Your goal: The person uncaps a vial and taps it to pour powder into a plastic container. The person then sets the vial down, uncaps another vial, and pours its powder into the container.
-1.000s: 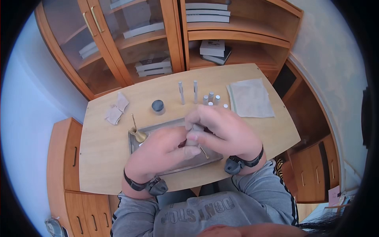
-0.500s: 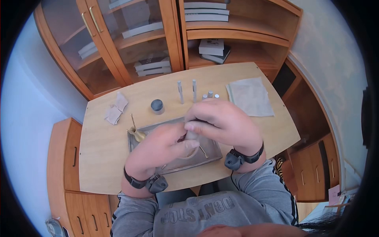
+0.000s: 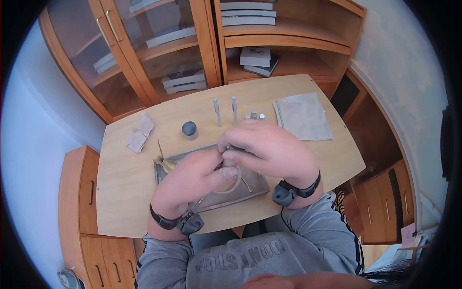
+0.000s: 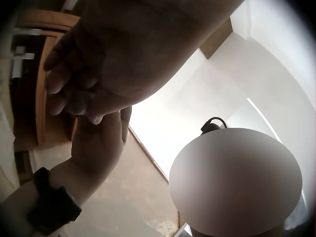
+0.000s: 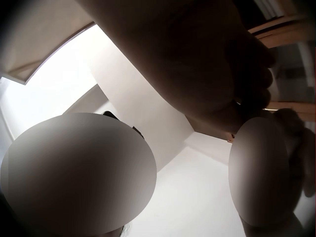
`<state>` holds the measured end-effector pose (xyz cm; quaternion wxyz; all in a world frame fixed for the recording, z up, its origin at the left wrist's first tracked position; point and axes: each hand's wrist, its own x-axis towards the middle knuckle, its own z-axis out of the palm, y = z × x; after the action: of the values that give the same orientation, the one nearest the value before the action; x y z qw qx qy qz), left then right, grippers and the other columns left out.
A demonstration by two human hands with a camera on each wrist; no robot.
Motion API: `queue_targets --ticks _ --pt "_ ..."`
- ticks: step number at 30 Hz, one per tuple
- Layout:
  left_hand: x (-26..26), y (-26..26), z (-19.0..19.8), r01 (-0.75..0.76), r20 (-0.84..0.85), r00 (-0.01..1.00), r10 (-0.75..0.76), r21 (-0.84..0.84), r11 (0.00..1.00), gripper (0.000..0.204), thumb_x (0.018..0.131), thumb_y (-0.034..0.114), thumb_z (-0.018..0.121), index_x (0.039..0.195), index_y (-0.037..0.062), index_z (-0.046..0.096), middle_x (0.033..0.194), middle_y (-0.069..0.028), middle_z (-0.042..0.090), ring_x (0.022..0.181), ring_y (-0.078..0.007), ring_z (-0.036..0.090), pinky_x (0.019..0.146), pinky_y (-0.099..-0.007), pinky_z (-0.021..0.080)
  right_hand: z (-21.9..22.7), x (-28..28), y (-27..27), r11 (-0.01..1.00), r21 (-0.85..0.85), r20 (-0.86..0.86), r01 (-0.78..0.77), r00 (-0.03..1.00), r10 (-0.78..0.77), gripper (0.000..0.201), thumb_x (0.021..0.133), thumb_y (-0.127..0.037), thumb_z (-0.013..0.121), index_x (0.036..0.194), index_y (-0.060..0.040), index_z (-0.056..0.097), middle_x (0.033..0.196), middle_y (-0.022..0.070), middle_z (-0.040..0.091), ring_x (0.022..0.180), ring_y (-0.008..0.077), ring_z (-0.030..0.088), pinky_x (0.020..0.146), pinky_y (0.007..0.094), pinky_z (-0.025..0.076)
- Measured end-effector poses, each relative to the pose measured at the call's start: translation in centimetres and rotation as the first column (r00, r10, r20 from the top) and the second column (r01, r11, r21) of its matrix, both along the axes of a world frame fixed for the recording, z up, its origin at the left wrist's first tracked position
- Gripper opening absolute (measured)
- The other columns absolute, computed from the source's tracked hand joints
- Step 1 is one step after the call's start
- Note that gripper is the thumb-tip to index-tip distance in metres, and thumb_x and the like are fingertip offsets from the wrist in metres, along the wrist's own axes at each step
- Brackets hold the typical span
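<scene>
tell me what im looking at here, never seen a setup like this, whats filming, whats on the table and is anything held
There's no machine: a person's bare left hand and right hand do the work. The bright wide picture looks down from a head-worn camera; the two dark ones come from wrist cameras, looking up past the hands. On the table are a tray with a brass-coloured pot at its left end, a dark-lidded jar, two slim pen-like sticks, small vials and a pale flat sheet. The hands meet over the tray, and their fingers hide whatever they may hold.
</scene>
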<state>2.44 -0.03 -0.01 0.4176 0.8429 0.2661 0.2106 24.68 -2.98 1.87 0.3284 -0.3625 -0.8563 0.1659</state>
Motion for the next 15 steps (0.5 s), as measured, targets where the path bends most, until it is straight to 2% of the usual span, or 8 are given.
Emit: queue_targets --ticks 3,7,9,13,15 --pt "-0.1 -0.1 0.4 0.015 -0.005 1.0 -0.014 0.009 1.0 0.033 0.096 0.027 0.064 0.113 -0.0011 0.063 0.1 -0.0182 0.066 0.092 -0.0342 0.064 0.083 -0.0405 0.05 -0.4 0.3 0.1 0.996 0.069 -0.048 -0.054 0.997 0.057 0.012 0.094 -0.014 0.065 0.104 -0.0062 0.067 0.096 0.0117 0.066 0.094 0.0338 0.062 0.083 0.0418 0.049" --pt "-0.6 0.4 0.2 0.035 0.003 0.999 -0.036 0.014 0.999 0.034 0.096 0.027 0.063 0.116 -0.0008 0.063 0.102 -0.0189 0.066 0.094 -0.0358 0.064 0.083 -0.0409 0.05 -0.5 0.1 0.0 0.986 0.136 -0.029 -0.092 0.995 0.097 0.011 0.093 -0.009 0.064 0.103 -0.0064 0.067 0.101 0.0116 0.064 0.096 0.0348 0.06 0.084 0.0422 0.049" --pt "-0.9 0.6 -0.2 0.058 0.0 0.998 -0.058 0.078 0.995 0.033 0.096 0.027 0.063 0.114 -0.001 0.063 0.102 -0.0205 0.067 0.095 -0.0383 0.065 0.083 -0.0423 0.051 -0.6 0.0 -0.1 0.982 0.145 -0.055 -0.123 0.99 0.133 0.016 0.09 -0.001 0.062 0.105 -0.0056 0.066 0.105 0.0114 0.062 0.098 0.0351 0.059 0.085 0.0422 0.049" --pt "-1.5 0.8 -0.1 0.051 -0.055 0.997 -0.048 0.065 0.997 0.031 0.096 0.027 0.062 0.109 -0.0015 0.062 0.101 -0.0212 0.067 0.094 -0.0395 0.065 0.082 -0.0443 0.051 -0.5 0.0 -0.1 0.97 0.145 -0.061 -0.194 0.977 0.205 0.025 0.084 0.005 0.06 0.106 -0.0053 0.066 0.107 0.0127 0.061 0.102 0.0357 0.059 0.087 0.0425 0.049" --pt "-1.8 0.9 -0.1 0.087 -0.122 0.99 -0.066 0.18 0.98 0.031 0.097 0.029 0.062 0.104 -0.0013 0.063 0.095 -0.0217 0.067 0.089 -0.0398 0.065 0.079 -0.0459 0.051 -0.3 -0.2 -0.4 0.964 0.204 -0.056 -0.171 0.981 0.186 0.029 0.08 0.01 0.059 0.104 -0.0046 0.068 0.11 0.0142 0.062 0.103 0.035 0.061 0.088 0.04 0.05"
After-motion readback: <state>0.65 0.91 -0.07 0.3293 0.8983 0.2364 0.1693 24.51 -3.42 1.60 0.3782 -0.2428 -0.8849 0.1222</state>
